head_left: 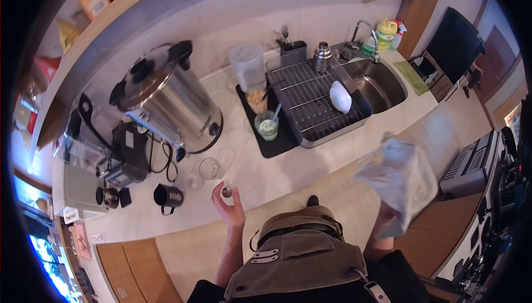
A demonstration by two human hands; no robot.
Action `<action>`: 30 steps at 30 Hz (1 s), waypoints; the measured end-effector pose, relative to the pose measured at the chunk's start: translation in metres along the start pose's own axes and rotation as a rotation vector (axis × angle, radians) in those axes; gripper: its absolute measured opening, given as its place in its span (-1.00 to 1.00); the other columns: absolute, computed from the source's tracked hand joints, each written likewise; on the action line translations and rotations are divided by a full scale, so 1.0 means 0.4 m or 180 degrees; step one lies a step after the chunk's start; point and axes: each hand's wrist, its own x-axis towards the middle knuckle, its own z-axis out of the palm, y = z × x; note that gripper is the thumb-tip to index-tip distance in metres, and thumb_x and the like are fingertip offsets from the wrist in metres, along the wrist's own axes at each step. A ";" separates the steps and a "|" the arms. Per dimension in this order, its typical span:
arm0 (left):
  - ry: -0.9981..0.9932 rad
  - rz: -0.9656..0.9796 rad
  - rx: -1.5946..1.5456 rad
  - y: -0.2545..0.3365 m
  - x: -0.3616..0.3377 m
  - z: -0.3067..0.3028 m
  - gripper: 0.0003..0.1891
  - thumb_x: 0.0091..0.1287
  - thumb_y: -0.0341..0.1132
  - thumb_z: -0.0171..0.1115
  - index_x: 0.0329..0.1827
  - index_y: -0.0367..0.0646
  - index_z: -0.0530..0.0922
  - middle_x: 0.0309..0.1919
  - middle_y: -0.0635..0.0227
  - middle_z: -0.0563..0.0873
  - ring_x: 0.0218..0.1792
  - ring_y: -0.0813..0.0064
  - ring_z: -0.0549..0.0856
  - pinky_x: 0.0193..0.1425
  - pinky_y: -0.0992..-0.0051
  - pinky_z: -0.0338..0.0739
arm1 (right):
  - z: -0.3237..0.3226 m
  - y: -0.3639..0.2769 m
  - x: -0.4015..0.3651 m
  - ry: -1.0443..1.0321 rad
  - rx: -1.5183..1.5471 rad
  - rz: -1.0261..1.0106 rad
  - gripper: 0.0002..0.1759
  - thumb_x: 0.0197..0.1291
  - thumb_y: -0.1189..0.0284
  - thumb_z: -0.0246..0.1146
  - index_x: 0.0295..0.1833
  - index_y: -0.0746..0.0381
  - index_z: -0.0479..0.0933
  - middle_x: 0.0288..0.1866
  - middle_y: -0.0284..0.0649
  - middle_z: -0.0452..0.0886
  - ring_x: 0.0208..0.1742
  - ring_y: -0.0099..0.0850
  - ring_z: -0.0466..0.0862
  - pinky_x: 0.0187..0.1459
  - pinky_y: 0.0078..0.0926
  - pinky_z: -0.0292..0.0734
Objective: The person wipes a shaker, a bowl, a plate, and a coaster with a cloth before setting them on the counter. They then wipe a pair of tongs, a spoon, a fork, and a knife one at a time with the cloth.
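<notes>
At the counter's front edge, my left hand (228, 209) has a small, shiny, round metal piece (226, 192) between thumb and fingers; its exact kind does not show. Off to the right, my right hand (389, 217) grips a pale grey-white cloth (402, 175), which hangs over the fingers and hides most of them. Nearest my left hand on the counter are clear glasses (209, 168) and a black pitcher (168, 196) with a handle. Farther back, a glass with green and white contents (267, 125) and a cup with tan contents (256, 99) stand on a black mat (276, 146).
A large steel urn (177, 103) stands at the back left, beside a black machine (128, 150) and cables. Right of the mat is a dish rack (302, 95) with a white bowl (340, 97) and a steel shaker (322, 57), then the sink (382, 89). A shelf (105, 23) overhangs the counter.
</notes>
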 end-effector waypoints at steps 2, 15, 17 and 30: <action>-0.0050 0.0288 -0.0505 0.170 0.066 0.079 -0.60 0.30 -0.40 0.39 0.18 -0.19 0.51 0.13 0.16 0.63 0.21 0.14 0.57 0.28 0.22 0.42 | -0.049 0.015 0.068 0.0152 0.0031 0.0048 -0.56 0.47 0.15 0.11 0.26 0.22 0.41 0.20 -0.21 0.50 0.18 -0.32 0.53 0.21 -0.26 0.54; -0.1473 0.1494 -0.0681 0.758 0.717 1.042 -0.56 0.22 -0.45 0.34 0.19 -0.15 0.52 0.12 0.04 0.59 0.19 0.02 0.59 0.30 0.20 0.50 | -0.352 0.066 0.179 0.1249 0.1929 0.1207 -0.59 0.43 0.14 0.15 0.16 0.22 0.40 -0.01 -0.18 0.57 0.00 -0.32 0.62 0.09 -0.27 0.65; -0.1631 0.1531 -0.0278 0.733 0.768 1.125 -0.46 0.20 -0.42 0.38 0.29 -0.12 0.49 0.21 0.03 0.56 0.28 0.01 0.54 0.38 0.20 0.46 | -0.339 0.021 0.196 0.0894 0.0942 0.1047 -0.62 0.44 0.16 0.15 0.14 0.23 0.40 -0.04 -0.19 0.57 -0.04 -0.35 0.63 0.04 -0.33 0.67; -0.2624 0.1883 0.0370 0.722 0.860 1.186 -0.46 0.12 -0.34 0.50 0.19 -0.24 0.54 0.12 0.02 0.68 0.16 0.02 0.65 0.25 0.21 0.52 | -0.337 0.038 0.305 -0.0058 -0.2699 -0.0528 -0.48 -0.10 0.50 0.51 0.02 0.30 0.50 -0.04 -0.14 0.52 -0.05 -0.22 0.58 0.03 -0.28 0.49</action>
